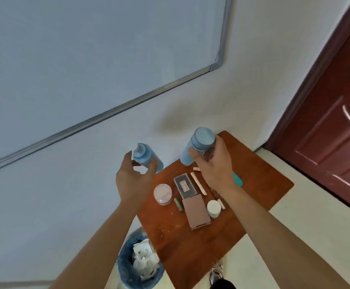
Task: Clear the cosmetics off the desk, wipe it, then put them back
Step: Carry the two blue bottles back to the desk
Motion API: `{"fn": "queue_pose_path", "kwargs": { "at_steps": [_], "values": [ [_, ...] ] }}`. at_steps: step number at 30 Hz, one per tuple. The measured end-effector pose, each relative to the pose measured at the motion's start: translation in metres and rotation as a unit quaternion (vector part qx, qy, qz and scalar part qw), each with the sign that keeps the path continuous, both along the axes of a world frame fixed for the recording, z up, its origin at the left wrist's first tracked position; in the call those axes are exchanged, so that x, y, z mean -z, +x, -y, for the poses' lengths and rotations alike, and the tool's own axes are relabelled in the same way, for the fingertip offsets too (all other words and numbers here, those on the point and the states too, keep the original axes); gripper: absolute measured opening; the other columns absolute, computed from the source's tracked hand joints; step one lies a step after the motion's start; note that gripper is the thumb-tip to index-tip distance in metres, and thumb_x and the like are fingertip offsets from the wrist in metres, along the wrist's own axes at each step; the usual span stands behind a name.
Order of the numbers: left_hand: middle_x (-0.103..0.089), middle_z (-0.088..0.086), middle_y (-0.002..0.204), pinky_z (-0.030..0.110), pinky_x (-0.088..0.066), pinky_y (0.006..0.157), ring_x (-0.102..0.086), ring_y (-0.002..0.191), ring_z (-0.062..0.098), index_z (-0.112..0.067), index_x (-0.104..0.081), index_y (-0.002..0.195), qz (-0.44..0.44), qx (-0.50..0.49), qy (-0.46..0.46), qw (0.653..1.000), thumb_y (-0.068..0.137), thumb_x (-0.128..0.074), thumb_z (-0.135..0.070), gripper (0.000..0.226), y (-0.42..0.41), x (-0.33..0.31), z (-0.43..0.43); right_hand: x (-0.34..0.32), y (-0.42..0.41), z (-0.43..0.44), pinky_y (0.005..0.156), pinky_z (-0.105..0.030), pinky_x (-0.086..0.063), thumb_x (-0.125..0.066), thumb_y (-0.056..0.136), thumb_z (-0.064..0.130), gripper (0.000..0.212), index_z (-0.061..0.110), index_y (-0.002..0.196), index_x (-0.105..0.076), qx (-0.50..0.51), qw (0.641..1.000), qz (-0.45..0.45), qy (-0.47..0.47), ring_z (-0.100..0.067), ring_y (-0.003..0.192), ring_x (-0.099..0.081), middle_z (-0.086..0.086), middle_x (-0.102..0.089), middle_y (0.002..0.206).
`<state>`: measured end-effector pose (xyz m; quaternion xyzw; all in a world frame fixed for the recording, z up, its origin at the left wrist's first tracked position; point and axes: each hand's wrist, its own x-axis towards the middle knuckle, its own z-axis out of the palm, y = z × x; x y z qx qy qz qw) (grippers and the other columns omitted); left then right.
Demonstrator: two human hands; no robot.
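My left hand [133,178] grips a blue spray bottle [146,156] held up over the desk's far left corner. A taller pale blue bottle [201,142] with a flat cap is in my right hand [213,165], above the far side of the brown wooden desk [259,180]. On the desk lie a round pink powder jar [162,193], a dark palette [185,185], a pink rectangular case [196,211], a white cream jar [214,208], a small green tube [178,204], pinkish sticks [198,183] and a teal item [237,179] partly hidden by my right wrist.
A blue waste bin [128,268] with crumpled paper stands on the floor left of the desk. A whiteboard [86,59] hangs on the wall behind. A dark red door [336,132] is at the right. A shoe [216,272] shows below the desk's near edge.
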<state>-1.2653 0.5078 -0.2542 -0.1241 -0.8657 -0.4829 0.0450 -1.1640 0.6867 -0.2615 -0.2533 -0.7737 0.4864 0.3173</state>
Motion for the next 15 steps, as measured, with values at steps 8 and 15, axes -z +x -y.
{"fn": "queue_pose_path", "kwargs": {
  "at_steps": [8, 15],
  "values": [
    [-0.066, -0.008, 0.104, 0.034, -0.056, 0.080, -0.062, 0.090, 0.015, -0.022, -0.058, 0.118, -0.043, 0.236, 0.118, 0.964, 0.079, -0.073, -0.045, 0.048, 0.121, -0.068, -0.091, -0.073, 0.194, -0.009, 0.077, -0.012, -0.049, -0.073, 0.079, 0.046, 0.058, 0.025, 0.127, -0.046, 0.258, 0.962, -0.055, 0.069, -0.002, 0.097, -0.056, 0.012, -0.056, 0.115],
    [-0.060, -0.022, 0.089, 0.008, -0.043, 0.070, -0.058, 0.082, 0.001, -0.025, -0.062, 0.111, -0.090, 0.441, 0.190, 0.873, 0.078, -0.075, -0.043, 0.040, 0.312, -0.143, -0.179, -0.134, 0.417, -0.033, 0.070, -0.009, -0.040, -0.073, 0.078, 0.053, 0.057, 0.023, 0.122, -0.051, 0.462, 0.872, -0.067, 0.147, -0.003, 0.080, -0.054, 0.000, -0.058, 0.106]
  ]
}}
